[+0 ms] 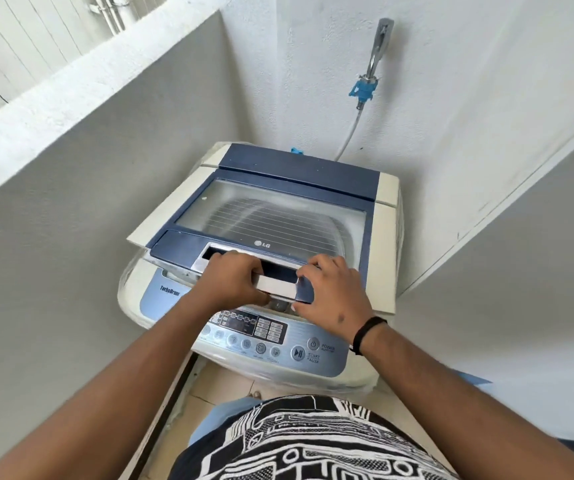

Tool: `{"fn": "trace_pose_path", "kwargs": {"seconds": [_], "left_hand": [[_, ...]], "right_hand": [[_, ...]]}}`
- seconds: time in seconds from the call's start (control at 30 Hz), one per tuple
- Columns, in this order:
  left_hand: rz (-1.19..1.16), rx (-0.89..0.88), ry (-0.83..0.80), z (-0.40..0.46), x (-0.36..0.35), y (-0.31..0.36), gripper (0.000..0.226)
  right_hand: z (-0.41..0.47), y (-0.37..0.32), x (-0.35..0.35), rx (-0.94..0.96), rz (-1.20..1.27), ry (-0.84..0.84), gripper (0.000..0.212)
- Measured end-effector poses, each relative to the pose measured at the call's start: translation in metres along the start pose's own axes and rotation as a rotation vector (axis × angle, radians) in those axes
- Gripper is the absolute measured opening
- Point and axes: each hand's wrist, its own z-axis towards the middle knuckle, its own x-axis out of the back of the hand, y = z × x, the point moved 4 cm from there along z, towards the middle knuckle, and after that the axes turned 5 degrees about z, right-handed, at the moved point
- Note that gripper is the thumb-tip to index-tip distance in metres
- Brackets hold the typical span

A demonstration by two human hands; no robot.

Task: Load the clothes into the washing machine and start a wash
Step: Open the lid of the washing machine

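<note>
A: Where does the head view look from?
B: Above, facing forward and steeply down onto the washer (271, 216) in a wall corner.
A: How near?
B: Close; both forearms reach in from the bottom edge.
A: Any second view?
B: Just this one.

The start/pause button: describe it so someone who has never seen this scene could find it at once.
Start at the washing machine in the corner, then drop to the pale blue control panel along its near edge, below the lid handle. The start/pause button sits toward the panel's right end, just below and left of the power button. It alone is round with a play-and-pause symbol.
</note>
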Motion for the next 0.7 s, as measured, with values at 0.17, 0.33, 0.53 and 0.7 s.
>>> {"fn": "trace_pose_path", "kwargs": {"seconds": [0.17, 0.33, 0.53, 0.7], "left_hand": [[-0.03, -0.078, 0.148, 0.003, 0.058, 0.007, 0.033], [0.063, -0.176, 0.255, 0.021, 0.108, 0.011, 0.03], [-0.07, -0.221, 0.473, 0.04, 0.156, 0.0, 0.044], [-0.138, -0.048, 0.758, 0.058, 0.186, -0.031, 0.073]], "right_hand": [[0.012, -0.016, 0.051, 0.035, -0.11, 0.102, 0.027], [0.03, -0.018, 0.098, 0.022, -0.151, 0.234, 0.022], [0.058, -0.012, 0.137, -0.03, -0.124, 0.354, 0.028], [0.087, 0.002, 0.166, -0.083, -0.166, 0.51, 0.032]]}}
